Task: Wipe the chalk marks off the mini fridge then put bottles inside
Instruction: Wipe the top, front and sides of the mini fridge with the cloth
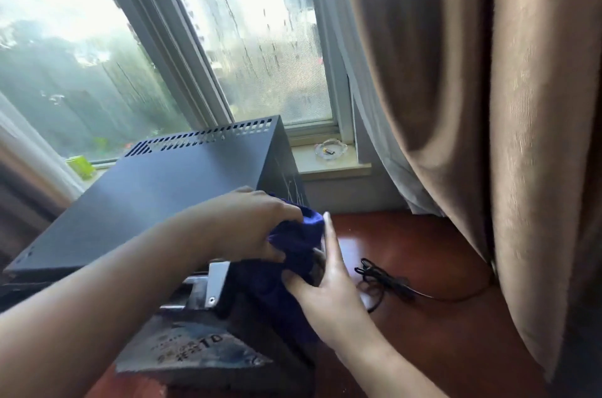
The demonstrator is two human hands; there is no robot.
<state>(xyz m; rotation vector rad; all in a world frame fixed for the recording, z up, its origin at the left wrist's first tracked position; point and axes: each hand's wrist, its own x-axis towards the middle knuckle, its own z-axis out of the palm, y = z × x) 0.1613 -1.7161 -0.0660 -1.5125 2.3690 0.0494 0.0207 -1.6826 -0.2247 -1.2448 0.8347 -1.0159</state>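
Observation:
The dark grey mini fridge [156,199] stands below the window, its flat top facing up and vent slots along the far edge. Thin white chalk lines [291,184] show on its right side wall. A purple cloth [293,254] hangs bunched at the fridge's near right corner. My left hand [250,221] grips the top of the cloth. My right hand [325,280] holds its lower part, fingers stretched up along it. The fridge door [208,348] hangs open below, with a metal hinge bracket [216,280] showing. No bottles are visible.
A black power cord [387,283] lies coiled on the red-brown wooden floor [423,251] right of the fridge. Heavy brown curtains [488,104] hang at the right. A glass ashtray [330,148] and a green cup [79,166] sit on the windowsill.

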